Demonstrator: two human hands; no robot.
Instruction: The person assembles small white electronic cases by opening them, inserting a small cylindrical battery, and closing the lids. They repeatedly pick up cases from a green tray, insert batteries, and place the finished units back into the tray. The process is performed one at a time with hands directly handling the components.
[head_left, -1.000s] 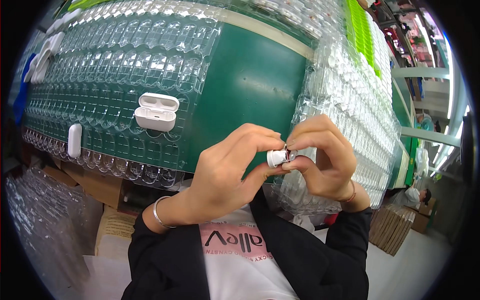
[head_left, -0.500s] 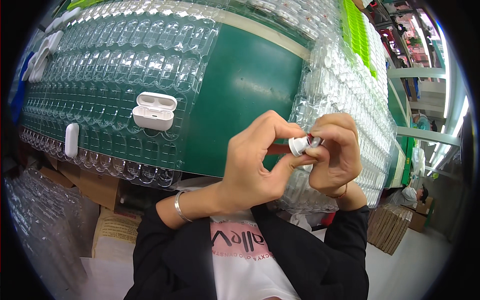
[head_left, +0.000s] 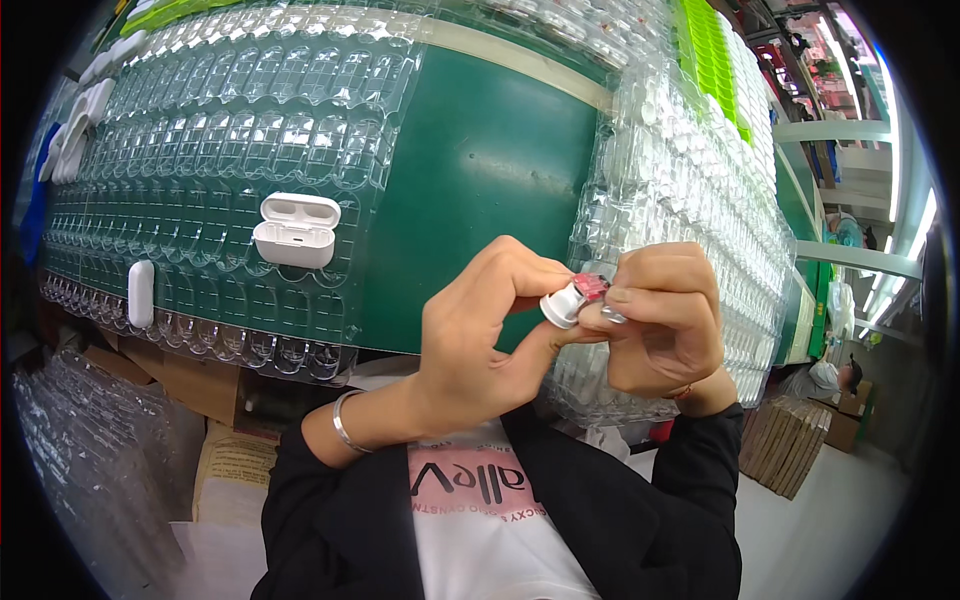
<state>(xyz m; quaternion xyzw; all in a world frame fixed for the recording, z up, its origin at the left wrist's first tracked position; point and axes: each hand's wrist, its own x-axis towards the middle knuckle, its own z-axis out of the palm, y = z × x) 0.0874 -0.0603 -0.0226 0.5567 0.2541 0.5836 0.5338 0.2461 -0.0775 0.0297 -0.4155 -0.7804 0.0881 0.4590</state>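
Observation:
Between the thumb and forefinger of my left hand [head_left: 475, 335] is a small white plastic part [head_left: 562, 307] with a rounded, cup-like end. A small red piece [head_left: 590, 286] shows at the part's upper right edge. My right hand [head_left: 665, 320] is closed right beside it, its fingertips pinching a small silvery piece [head_left: 613, 315], largely hidden by the fingers. Whether the silvery piece joins the white part cannot be seen. Both hands are held above the near edge of the green table [head_left: 480, 190].
On clear moulded trays [head_left: 220, 140] at the left lie an open white earbud case [head_left: 297, 232] and a white rounded case piece [head_left: 141, 293]. More clear trays [head_left: 680, 220] are stacked at the right, near bright green trays [head_left: 710, 60]. Cardboard [head_left: 785, 447] stands on the floor at the right.
Both hands have shifted slightly, the left one leftward. The white part has tilted, and more of the red piece now shows between the hands.

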